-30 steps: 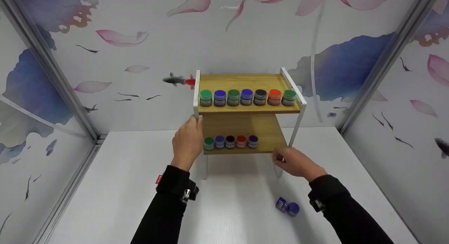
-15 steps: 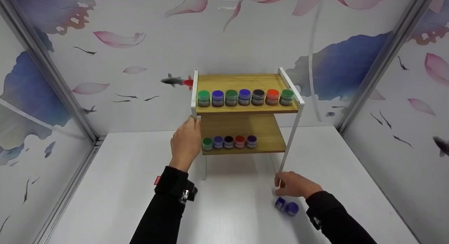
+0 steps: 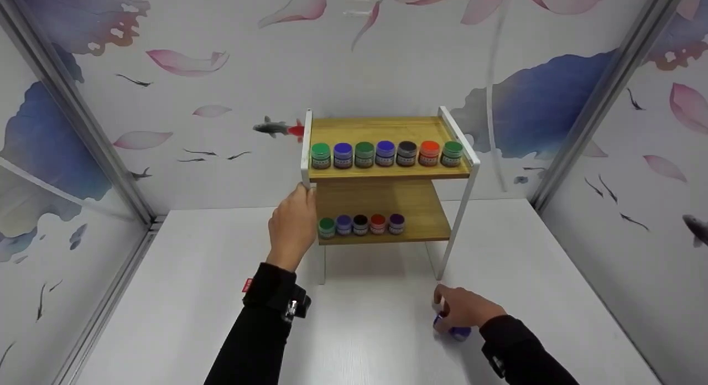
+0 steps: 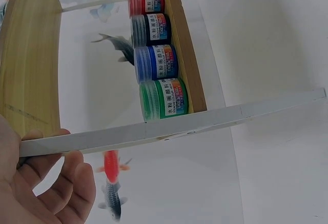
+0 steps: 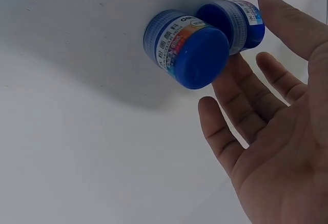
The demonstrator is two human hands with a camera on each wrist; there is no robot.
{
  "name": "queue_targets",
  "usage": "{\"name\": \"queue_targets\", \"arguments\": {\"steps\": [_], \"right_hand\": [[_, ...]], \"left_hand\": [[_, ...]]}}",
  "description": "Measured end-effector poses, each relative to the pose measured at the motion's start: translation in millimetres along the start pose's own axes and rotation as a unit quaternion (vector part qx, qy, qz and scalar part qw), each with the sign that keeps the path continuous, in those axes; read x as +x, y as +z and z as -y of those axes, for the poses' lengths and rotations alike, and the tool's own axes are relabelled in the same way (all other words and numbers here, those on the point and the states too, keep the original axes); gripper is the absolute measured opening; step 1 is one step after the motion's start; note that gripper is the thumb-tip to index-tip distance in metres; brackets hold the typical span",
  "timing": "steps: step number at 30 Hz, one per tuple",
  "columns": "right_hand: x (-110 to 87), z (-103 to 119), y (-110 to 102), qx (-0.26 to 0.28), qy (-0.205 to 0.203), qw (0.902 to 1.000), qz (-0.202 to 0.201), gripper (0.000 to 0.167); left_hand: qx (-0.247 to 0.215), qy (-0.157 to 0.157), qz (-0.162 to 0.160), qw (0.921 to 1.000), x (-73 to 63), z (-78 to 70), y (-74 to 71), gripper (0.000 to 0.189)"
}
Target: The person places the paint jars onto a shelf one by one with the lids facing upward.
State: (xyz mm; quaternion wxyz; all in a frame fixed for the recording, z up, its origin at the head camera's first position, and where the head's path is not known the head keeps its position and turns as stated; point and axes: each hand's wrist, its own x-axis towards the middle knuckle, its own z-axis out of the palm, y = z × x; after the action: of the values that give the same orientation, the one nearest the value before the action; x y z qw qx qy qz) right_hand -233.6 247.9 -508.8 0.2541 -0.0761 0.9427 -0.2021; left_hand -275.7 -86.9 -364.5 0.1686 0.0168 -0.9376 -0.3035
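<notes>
My left hand (image 3: pixel 293 224) grips the front left white post (image 4: pixel 102 141) of a two-tier wooden shelf (image 3: pixel 381 130), just under the upper board. In the left wrist view, its fingers curl round that bar. Low on the table at the right, my right hand (image 3: pixel 467 307) reaches over two blue paint jars. The right wrist view shows one blue jar (image 5: pixel 192 52) with its smooth round end facing the camera. A second blue jar (image 5: pixel 240 24) lies against it, between thumb and fingers (image 5: pixel 238 101). The fingers are spread beside the jars, not closed round them.
Several paint jars (image 3: pixel 385 154) with green, blue, black and red lids line the upper board's front edge. Another row of jars (image 3: pixel 360 224) stands left of centre on the lower board (image 3: pixel 426 219). Printed walls (image 3: pixel 221 97) enclose the white table (image 3: pixel 210 318).
My right hand has come down from the shelf's right front post to the two blue jars on the table. The left hand keeps its grip on the post.
</notes>
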Motion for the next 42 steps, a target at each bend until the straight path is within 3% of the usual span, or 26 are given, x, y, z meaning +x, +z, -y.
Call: {"name": "queue_targets", "arguments": {"steps": [22,42], "right_hand": [[7.1,-5.7,9.1,-0.02,0.015,0.9997,0.0,0.039],[8.4,-3.4,8.0,-0.005,-0.066,0.9969,-0.041,0.031]], "left_hand": [[-0.005,-0.008,0.0,1.0,1.1,1.0,1.4,0.037],[-0.005,-0.008,0.007,0.9999,1.1,1.1,0.8,0.035]]}}
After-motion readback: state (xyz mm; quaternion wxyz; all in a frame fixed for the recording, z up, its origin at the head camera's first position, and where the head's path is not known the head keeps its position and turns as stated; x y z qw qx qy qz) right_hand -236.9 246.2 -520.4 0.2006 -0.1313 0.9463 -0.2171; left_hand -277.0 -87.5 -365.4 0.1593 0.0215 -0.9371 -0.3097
